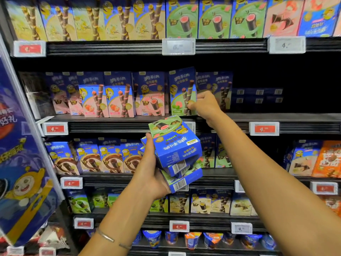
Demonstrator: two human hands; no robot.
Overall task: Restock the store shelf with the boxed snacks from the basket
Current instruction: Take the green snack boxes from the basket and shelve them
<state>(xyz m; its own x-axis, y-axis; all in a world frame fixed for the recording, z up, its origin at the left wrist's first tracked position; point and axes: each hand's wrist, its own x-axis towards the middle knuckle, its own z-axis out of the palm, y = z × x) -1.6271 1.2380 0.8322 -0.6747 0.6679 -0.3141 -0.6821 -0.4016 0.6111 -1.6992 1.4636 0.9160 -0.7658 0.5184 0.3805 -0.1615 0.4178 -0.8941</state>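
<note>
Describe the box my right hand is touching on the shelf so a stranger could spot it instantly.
Find the second shelf from the top, lined with dark blue boxes. Near its middle, the right hand pinches one box by its lower right edge. Its lower front is green, while its left-hand neighbours are pink.

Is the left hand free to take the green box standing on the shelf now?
Probably not: the left hand grips a stack of boxes, so its fingers are full, and the right hand pinches the green box.
</note>
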